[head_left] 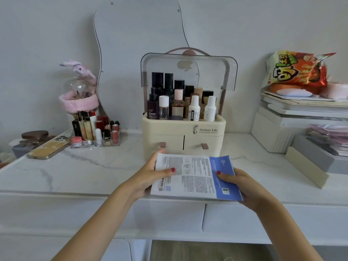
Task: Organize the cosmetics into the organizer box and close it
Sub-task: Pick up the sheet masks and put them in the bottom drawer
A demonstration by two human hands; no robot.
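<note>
A cream organizer box (183, 140) stands at the middle of the white marble counter, its clear lid (188, 69) swung up. Several bottles (180, 102) fill its top compartment. Two drawers with pink pull tabs are closed at its front. Just in front of the box I hold a flat stack of white-and-blue face mask packets (195, 178) with both hands. My left hand (150, 176) grips the left edge, thumb on top. The blue right end is gripped by my right hand (239, 181).
A clear lipstick rack (96, 132) and a phone (49, 146) lie at the left, beside a glass dome with a pink headband (79, 102). Stacked white boxes (301, 117), a snack bag (297, 69) and a cream lid (305, 166) crowd the right. A wavy mirror leans behind.
</note>
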